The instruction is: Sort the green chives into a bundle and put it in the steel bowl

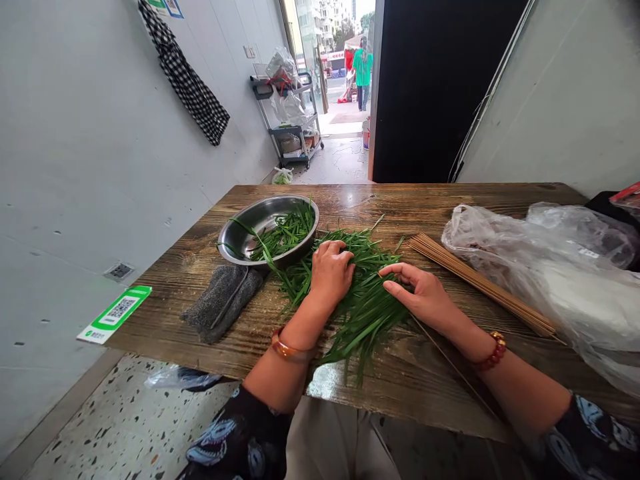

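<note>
A loose heap of garlic chives [365,317] lies across the middle of the wooden table [400,393]. My left hand [331,270] rests on the heap, its bent fingers closed on some of the chives and their tips partly hidden. To its right, my right hand [425,297] pinches a thin bamboo skewer [457,370]. The tip shows just past the thumb and forefinger, over the chives, and the shaft runs back under the wrist. Beyond my left hand stands a steel bowl [239,235], with cut chives [287,233] inside and a few blades hanging over its rim.
A bundle of skewers [480,283] lies right of my right hand, beside clear plastic bags [525,250]. A dark grey cloth [217,303] sits left, near a green QR sign [117,313]. A cart [295,127] stands by the doorway; a person [363,70] is outside.
</note>
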